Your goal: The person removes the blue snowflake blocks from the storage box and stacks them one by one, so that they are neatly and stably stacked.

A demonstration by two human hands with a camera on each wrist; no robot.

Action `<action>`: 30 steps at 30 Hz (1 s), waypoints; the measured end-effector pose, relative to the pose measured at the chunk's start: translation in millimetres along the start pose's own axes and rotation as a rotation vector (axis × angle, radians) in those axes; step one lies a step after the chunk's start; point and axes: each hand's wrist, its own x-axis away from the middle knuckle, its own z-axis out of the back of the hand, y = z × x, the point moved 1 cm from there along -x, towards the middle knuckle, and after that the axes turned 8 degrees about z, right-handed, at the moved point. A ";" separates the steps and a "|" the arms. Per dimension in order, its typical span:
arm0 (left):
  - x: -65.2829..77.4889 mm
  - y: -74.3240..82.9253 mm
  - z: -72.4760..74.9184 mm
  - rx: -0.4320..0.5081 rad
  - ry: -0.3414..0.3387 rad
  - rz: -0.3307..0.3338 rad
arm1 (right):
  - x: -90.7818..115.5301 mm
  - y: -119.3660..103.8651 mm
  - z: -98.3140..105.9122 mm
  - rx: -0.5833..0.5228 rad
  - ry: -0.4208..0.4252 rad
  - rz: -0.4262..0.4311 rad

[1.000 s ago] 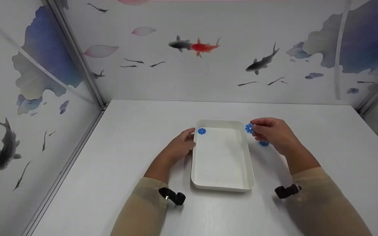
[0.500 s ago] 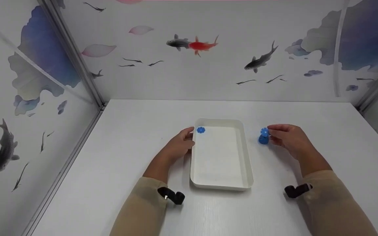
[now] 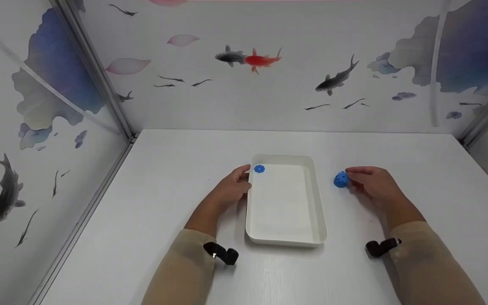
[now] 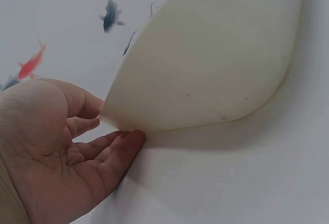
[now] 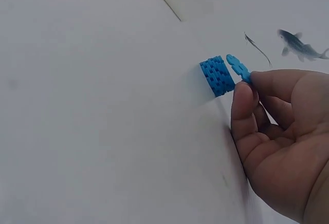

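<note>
My right hand [image 3: 373, 182] pinches a blue snowflake disc [image 5: 238, 68], a notched plastic connector piece, between thumb and fingertips. The disc is tilted on edge just beside a stack of several matching blue discs [image 5: 217, 76] on the table, with a small gap seen in the right wrist view. To the left stands a shallow white tray [image 3: 286, 243]; one blue disc [image 3: 259, 168] lies flat in its far left corner. My left hand [image 3: 230, 187] rests its extended fingertips against the outside of the tray's left wall, shown close up in the left wrist view.
A white table [image 3: 176, 169] bears the tray and the stack. White panels printed with fish rise behind it and at the left, and a metal frame post [image 3: 100, 72] runs up the back left corner. Each sleeve carries a black wrist camera [image 3: 223, 253].
My right hand has moved right, away from the tray's far right corner to the stack, then lowered its disc close to it. The left hand and the tray have stayed in place.
</note>
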 end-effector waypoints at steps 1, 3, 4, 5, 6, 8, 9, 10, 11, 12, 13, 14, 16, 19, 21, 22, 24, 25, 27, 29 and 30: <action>-0.2 -0.2 0.1 0.003 -0.002 -0.004 | -0.3 0.6 -0.1 -0.004 0.003 -0.002; -0.4 -0.2 0.2 0.003 -0.001 -0.009 | -0.3 0.8 -0.7 -0.007 0.007 -0.005; -0.4 -0.1 0.2 -0.002 0.001 -0.007 | 0.0 0.5 -1.1 -0.002 0.005 -0.004; 0.0 0.1 0.2 -0.007 0.003 -0.004 | 0.4 0.4 -1.5 0.003 0.006 -0.004; 0.2 0.4 0.1 -0.010 0.003 -0.002 | 0.8 0.1 -1.9 0.008 0.006 -0.003; 1.1 1.0 0.2 -0.011 0.005 0.002 | 1.7 -0.5 -2.7 0.020 0.008 -0.005; 1.4 1.2 0.2 -0.013 0.007 0.005 | 2.1 -0.9 -3.0 0.029 0.009 -0.004; 1.6 1.5 0.2 -0.014 0.007 0.008 | 2.4 -1.3 -3.3 0.042 0.010 -0.002; 1.7 1.6 0.3 -0.013 0.008 0.010 | 2.5 -1.5 -3.4 0.053 0.010 0.000; 1.7 1.7 0.4 -0.012 0.009 0.011 | 2.8 -1.9 -3.7 0.064 0.010 0.001; 1.7 1.7 0.4 -0.012 0.010 0.011 | 3.1 -2.4 -4.0 0.074 0.010 0.002; 1.6 1.7 0.5 -0.013 0.011 0.010 | 3.2 -2.7 -4.3 0.084 0.009 0.003; 1.1 1.3 0.5 -0.011 0.007 0.008 | 3.3 -3.0 -4.7 0.100 0.008 0.006; 0.7 0.6 0.5 -0.010 0.004 0.004 | 3.8 -3.3 -5.5 0.109 0.009 0.004; 0.5 0.1 0.2 -0.009 0.001 0.005 | 3.9 -3.1 -5.9 0.113 0.011 0.003; 0.3 -0.1 0.1 -0.011 0.003 0.007 | 4.0 -3.1 -6.1 0.117 0.013 0.001; 0.4 0.1 -0.2 -0.008 0.003 0.008 | 4.4 -3.2 -6.4 0.117 0.017 -0.004; 0.5 0.2 -0.2 -0.009 0.005 0.010 | 4.3 -3.3 -6.5 0.112 0.019 -0.008; 0.8 0.9 0.0 -0.002 0.008 0.015 | 2.5 -2.4 -6.5 0.086 0.027 -0.027; 1.3 1.4 -0.1 0.004 0.011 0.020 | 1.1 -2.2 -6.6 0.056 0.039 -0.043; 1.4 1.5 -0.1 0.004 0.014 0.024 | 0.7 -2.3 -6.5 0.044 0.043 -0.045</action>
